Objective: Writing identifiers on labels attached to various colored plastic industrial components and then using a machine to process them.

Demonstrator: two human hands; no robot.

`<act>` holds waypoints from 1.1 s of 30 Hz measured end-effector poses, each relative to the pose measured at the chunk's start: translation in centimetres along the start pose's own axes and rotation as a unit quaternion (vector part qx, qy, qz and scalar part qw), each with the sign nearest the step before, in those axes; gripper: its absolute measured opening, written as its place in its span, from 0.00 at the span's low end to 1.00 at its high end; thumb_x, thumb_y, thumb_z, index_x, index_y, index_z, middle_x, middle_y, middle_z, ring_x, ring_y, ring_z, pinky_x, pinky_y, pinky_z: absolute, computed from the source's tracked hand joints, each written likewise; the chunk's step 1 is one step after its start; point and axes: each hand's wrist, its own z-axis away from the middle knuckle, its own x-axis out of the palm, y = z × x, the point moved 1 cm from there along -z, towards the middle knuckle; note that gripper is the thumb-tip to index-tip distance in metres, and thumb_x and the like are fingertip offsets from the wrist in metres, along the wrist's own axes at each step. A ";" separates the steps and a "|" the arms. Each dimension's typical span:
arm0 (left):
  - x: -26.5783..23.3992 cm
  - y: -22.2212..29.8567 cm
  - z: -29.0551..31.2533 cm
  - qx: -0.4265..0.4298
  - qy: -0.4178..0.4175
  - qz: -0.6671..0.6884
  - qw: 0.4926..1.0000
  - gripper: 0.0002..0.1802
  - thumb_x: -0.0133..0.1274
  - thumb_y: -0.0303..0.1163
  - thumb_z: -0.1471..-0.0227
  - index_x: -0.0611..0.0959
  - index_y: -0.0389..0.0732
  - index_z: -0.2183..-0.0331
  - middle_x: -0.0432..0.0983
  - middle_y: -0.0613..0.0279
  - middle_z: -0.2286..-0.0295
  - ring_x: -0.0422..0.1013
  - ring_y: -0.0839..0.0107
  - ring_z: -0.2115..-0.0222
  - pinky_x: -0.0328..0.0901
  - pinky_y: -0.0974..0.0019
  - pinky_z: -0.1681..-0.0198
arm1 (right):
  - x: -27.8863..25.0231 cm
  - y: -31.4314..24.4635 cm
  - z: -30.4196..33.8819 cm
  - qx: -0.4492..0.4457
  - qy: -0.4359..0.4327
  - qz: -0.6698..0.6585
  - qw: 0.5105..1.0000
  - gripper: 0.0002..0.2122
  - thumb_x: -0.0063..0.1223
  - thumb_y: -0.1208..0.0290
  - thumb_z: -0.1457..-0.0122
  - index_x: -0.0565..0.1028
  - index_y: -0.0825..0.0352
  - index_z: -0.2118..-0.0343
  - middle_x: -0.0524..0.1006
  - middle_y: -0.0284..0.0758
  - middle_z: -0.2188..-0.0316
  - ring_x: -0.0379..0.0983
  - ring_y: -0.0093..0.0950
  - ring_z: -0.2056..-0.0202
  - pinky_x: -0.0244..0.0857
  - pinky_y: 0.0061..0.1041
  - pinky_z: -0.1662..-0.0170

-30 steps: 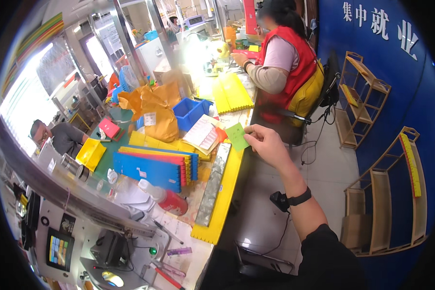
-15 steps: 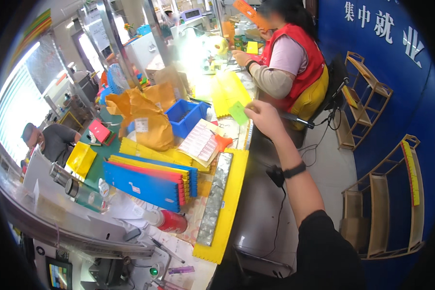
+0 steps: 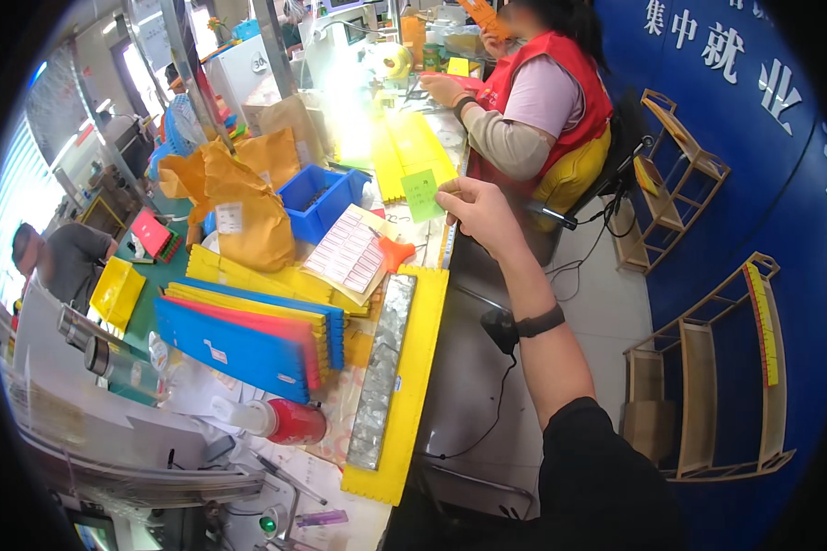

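Note:
My right hand [image 3: 481, 213] pinches the edge of a green sticky note [image 3: 421, 196] between thumb and fingers. Handwriting shows on the note, which is raised in front of yellow plastic sheets [image 3: 404, 147] lying on the bench. To the left of the note stands a blue plastic bin [image 3: 333, 219] with small dark pieces inside. A printed label sheet [image 3: 345, 253] lies nearer to me, with an orange-handled tool [image 3: 396, 254] beside it. My left hand is out of the picture.
Blue, red and yellow plastic boards [image 3: 230, 344] lean in a stack near a red bottle [image 3: 299, 422]. A metal strip [image 3: 381, 372] rests on a yellow board at the bench edge. A co-worker in a red vest [image 3: 547, 92] sits ahead; wooden racks [image 3: 698, 395] stand right.
The view has shifted, so the bench sits further left in it. The green note has tilted up and now shows its written face; my right hand still pinches it.

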 end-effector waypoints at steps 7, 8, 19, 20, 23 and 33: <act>0.0 -0.2 0.1 -0.004 -0.007 0.021 1.000 0.18 0.49 0.32 0.26 0.81 0.32 0.42 0.83 0.60 0.61 0.68 0.81 0.72 0.64 0.75 0.68 | -0.6 -0.4 0.9 0.009 -0.013 -0.033 0.999 0.11 0.62 0.68 0.32 0.84 0.72 0.55 0.81 0.28 0.71 0.72 0.13 0.73 0.59 0.17 0.74; 0.0 -0.3 0.2 -0.003 -0.007 0.020 1.000 0.18 0.49 0.32 0.26 0.81 0.32 0.42 0.83 0.60 0.61 0.68 0.81 0.72 0.64 0.75 0.68 | -0.6 -0.5 1.0 0.009 -0.012 -0.034 0.999 0.11 0.62 0.68 0.32 0.84 0.72 0.55 0.81 0.28 0.71 0.72 0.13 0.73 0.59 0.17 0.74; 0.4 0.2 0.3 -0.029 0.001 0.009 1.000 0.19 0.50 0.36 0.26 0.81 0.35 0.42 0.84 0.60 0.61 0.68 0.81 0.71 0.63 0.76 0.69 | -0.8 -0.1 1.4 0.011 -0.012 -0.047 0.999 0.13 0.63 0.71 0.34 0.83 0.78 0.56 0.85 0.35 0.71 0.78 0.18 0.74 0.71 0.22 0.67; 0.4 0.3 0.3 -0.029 0.002 0.008 1.000 0.19 0.50 0.36 0.26 0.81 0.35 0.42 0.84 0.60 0.61 0.68 0.81 0.71 0.63 0.76 0.69 | -0.7 -0.3 1.5 0.011 -0.012 -0.048 0.999 0.13 0.63 0.71 0.34 0.83 0.78 0.56 0.85 0.35 0.71 0.78 0.18 0.74 0.71 0.22 0.67; 0.5 0.7 0.2 -0.031 -0.005 0.005 0.999 0.20 0.50 0.36 0.26 0.81 0.35 0.42 0.84 0.61 0.60 0.69 0.81 0.71 0.64 0.76 0.68 | -0.7 -0.8 1.8 0.018 -0.010 -0.044 0.999 0.12 0.63 0.71 0.34 0.83 0.78 0.56 0.85 0.36 0.70 0.78 0.19 0.74 0.71 0.22 0.67; 0.5 0.8 0.3 -0.018 -0.015 -0.006 1.000 0.19 0.48 0.33 0.26 0.80 0.35 0.41 0.84 0.60 0.60 0.70 0.80 0.70 0.66 0.75 0.66 | -0.9 -0.1 1.8 0.011 -0.020 -0.056 0.998 0.10 0.62 0.69 0.32 0.83 0.70 0.54 0.78 0.27 0.75 0.68 0.12 0.76 0.56 0.15 0.75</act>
